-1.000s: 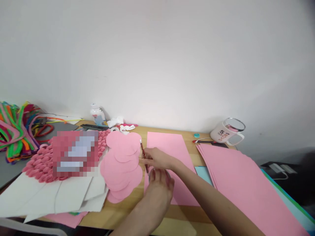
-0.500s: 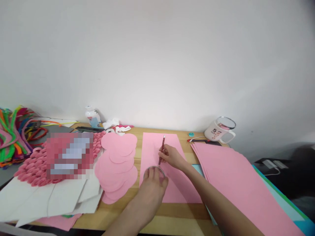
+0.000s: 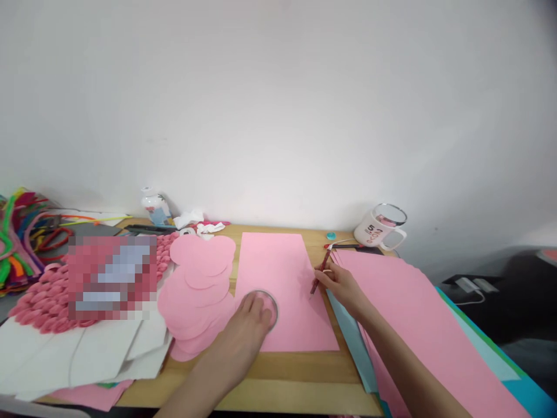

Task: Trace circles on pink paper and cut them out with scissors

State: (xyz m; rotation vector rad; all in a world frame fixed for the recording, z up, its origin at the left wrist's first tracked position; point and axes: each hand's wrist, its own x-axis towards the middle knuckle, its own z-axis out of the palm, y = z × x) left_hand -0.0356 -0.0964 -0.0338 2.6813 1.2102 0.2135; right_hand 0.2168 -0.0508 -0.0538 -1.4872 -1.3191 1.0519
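A pink paper sheet [image 3: 282, 273] lies flat on the wooden table [image 3: 296, 371]. My left hand [image 3: 248, 328] rests with fingers flat on a round clear lid [image 3: 270, 302] near the sheet's lower left corner. At the sheet's right edge, my right hand [image 3: 342, 284] is closed round a red pencil [image 3: 319, 273], its tip pointing down at the paper. A pile of cut pink paper circles [image 3: 200, 290] lies just left of the sheet.
A stack of large pink sheets [image 3: 404, 325] over blue ones fills the right. A white mug [image 3: 380, 229] stands at the back right. White papers [image 3: 87, 354], pink curled pieces [image 3: 43, 296], coloured pipe cleaners [image 3: 20, 238] and a small bottle [image 3: 152, 206] sit on the left.
My right hand has carried the pencil from beside the round lid out to the sheet's right edge. My left hand has stayed on the lid.
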